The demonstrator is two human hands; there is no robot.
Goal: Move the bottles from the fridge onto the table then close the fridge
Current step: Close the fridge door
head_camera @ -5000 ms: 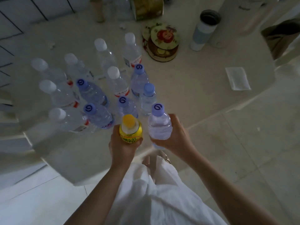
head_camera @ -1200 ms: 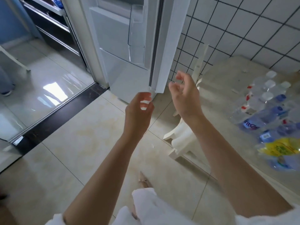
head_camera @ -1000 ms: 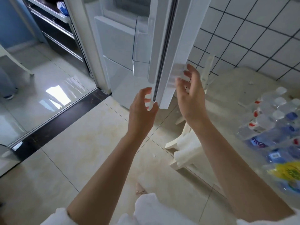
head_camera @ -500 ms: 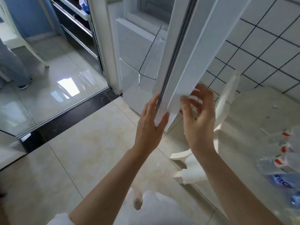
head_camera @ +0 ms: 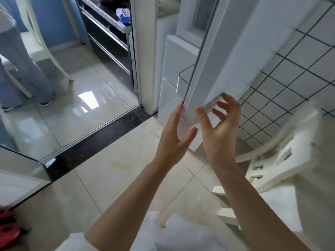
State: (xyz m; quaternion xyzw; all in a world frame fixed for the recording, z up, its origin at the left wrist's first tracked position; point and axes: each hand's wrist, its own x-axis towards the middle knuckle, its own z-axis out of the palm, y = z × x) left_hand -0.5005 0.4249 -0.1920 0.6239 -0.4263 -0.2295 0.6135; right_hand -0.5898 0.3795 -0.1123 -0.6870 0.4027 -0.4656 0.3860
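Left hand flat, fingers spread, against fridge door edge; right hand beside it, grip loosely open, holding nothing.

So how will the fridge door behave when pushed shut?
The fridge door looks rigid and will probably swing rather than bend. Its door shelf looks empty, so it likely moves lightly. Both the left hand and right hand are at its lower corner.

White plastic chair by tiled wall; blue packet on dark shelf unit; red obj bottom-left.
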